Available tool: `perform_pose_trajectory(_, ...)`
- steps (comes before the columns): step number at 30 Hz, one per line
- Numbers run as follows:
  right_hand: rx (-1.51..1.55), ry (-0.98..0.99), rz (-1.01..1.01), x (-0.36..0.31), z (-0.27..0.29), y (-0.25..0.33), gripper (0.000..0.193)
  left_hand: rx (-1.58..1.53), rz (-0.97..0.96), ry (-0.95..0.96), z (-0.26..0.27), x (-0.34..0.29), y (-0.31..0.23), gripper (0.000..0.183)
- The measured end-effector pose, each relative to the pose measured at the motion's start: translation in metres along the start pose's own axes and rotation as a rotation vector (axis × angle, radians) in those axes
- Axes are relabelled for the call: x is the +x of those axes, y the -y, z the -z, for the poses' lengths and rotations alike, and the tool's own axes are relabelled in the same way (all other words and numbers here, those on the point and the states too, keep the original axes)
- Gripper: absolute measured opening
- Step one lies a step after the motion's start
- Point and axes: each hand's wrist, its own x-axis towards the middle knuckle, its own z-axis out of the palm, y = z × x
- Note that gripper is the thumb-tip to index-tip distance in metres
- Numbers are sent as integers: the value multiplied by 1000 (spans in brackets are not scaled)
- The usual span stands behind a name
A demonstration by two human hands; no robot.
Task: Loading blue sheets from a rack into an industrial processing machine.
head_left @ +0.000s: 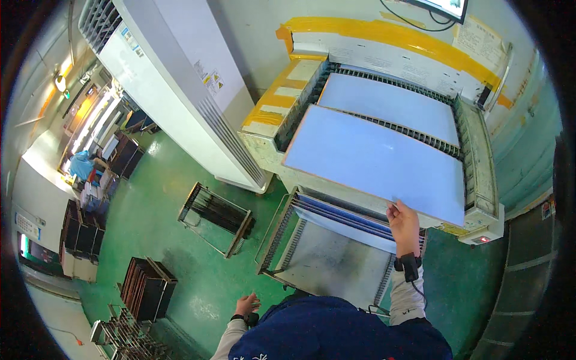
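Note:
A wide flat panel (375, 159), pale blue-white with a thin brown edge, lies tilted on the machine's roller bed, its near edge jutting out toward me. At that near edge is my right hand (404, 223), its fingers and thumb pinched on the panel's rim. A second similar panel (390, 102) lies behind it on the rollers. Low beside my body, away from the machine, my left hand (246, 305) holds nothing, its fingers loosely bent and apart. Below the front panel stands a slotted rack (336, 258) with several upright panels at its far side.
The roller machine (480, 162) has raised side walls and yellow tape. A tall white cabinet-like unit (180, 102) stands to its left. On the green floor (198, 288) are a small slotted rack (217, 217) and a dark box-shaped stack (147, 289). A screen (447, 7) hangs above.

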Motion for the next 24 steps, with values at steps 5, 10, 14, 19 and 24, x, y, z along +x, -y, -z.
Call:
perform_pose_trajectory(5,-164,-7,-79,10,-11,-5,20,-37,-26,-1,13,13,14,37)
perform_pose_trajectory(10,-283,35,-186,32,4,1,30,-39,-13,12,4,3,7,36)
perform_pose_trajectory(14,-324,38,-193,40,3,5,33,-48,-5,5,-2,-3,-2,35)
perform_pose_trajectory(19,-246,52,-176,39,4,1,32,-92,-39,37,6,3,8,37)
perform_pose_trajectory(24,-440,90,-84,19,-8,-14,31,-25,-21,18,0,-6,-1,40)
